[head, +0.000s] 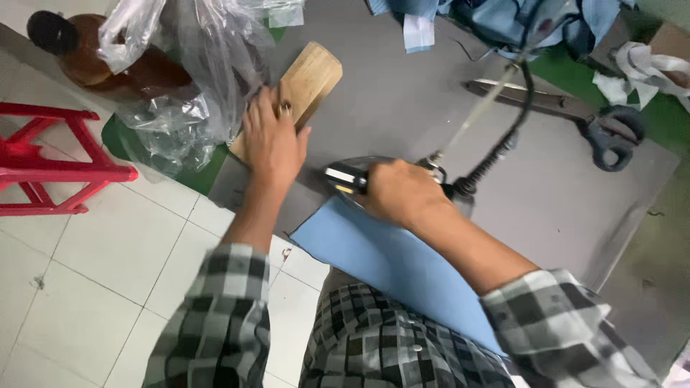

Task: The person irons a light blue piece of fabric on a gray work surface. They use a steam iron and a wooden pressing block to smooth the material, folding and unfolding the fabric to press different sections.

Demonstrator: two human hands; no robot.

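My right hand (399, 190) grips the handle of a metal iron (345, 176) that rests at the near edge of a grey padded table (402, 100). A black cord (514, 133) runs from the iron up toward the back. A light blue piece of fabric (381, 259) lies under the iron and hangs off the table toward my lap. My left hand (272, 140) lies flat, fingers apart, on a light wooden block (313, 75) at the table's left edge.
Crumpled clear plastic bags (190, 72) sit left of the block. Large dark scissors (575, 115) lie at the right rear. Blue garments (517, 21) are heaped at the back, white cloth (640, 68) to the right. A red stool (50, 158) stands on the tiled floor.
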